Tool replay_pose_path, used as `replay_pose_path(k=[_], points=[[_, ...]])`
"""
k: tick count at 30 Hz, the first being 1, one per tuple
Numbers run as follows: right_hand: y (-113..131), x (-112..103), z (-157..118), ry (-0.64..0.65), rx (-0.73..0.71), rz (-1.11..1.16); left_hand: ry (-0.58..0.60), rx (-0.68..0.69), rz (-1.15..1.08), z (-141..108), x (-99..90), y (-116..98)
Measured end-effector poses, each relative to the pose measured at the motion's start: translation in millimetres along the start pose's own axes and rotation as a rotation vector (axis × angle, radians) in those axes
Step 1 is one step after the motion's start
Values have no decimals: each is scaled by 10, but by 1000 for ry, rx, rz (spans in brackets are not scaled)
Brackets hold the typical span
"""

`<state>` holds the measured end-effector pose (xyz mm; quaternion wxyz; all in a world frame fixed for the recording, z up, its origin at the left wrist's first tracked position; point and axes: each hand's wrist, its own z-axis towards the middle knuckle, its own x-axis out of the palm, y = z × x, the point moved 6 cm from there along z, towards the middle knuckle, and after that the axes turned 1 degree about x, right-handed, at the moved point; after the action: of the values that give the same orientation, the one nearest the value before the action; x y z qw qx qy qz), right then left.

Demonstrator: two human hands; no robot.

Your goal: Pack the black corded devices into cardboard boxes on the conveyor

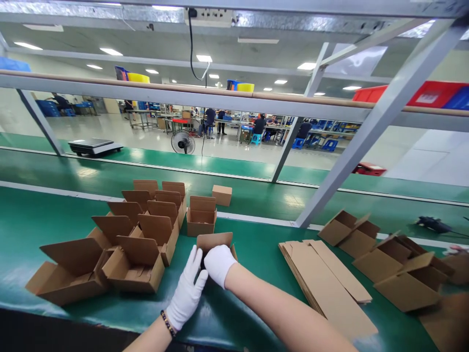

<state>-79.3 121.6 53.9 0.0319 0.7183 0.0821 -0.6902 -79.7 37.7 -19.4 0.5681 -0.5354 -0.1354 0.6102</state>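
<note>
A small brown cardboard box [215, 240] with its lid raised stands before me on the green bench; my hands and forearm cover most of it. My left hand [188, 286], in a white glove, lies along the box's left side with fingers stretched out and thumb apart. Also gloved, my right hand [220, 266] is curled and reaches down into the box; its fingertips are hidden. To the left stand several folded cardboard boxes [134, 269] with lids up, in two rows. One more open box [201, 217] stands just beyond my hands.
A stack of flat cardboard blanks [322, 278] lies to the right, with several open boxes [406, 283] beyond it. A closed small box [222, 195] sits farther back. Slanted metal posts [351, 146] rise from the bench. A scale [94, 145] stands at the back left.
</note>
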Motion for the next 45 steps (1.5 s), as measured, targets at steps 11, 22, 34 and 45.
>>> replay_pose_path(k=[11,22,34,45], points=[[-938,484,-762,-660,374,1250,15,-128,-256,202,153,2],[-887,588,-703,-810,-143,620,-37,681,133,295,-45,-105],[-831,452,-735,-713,-232,273,81,618,273,346,-99,-194],[-314,448,-734,-664,51,-78,199,206,72,243,176,-106]])
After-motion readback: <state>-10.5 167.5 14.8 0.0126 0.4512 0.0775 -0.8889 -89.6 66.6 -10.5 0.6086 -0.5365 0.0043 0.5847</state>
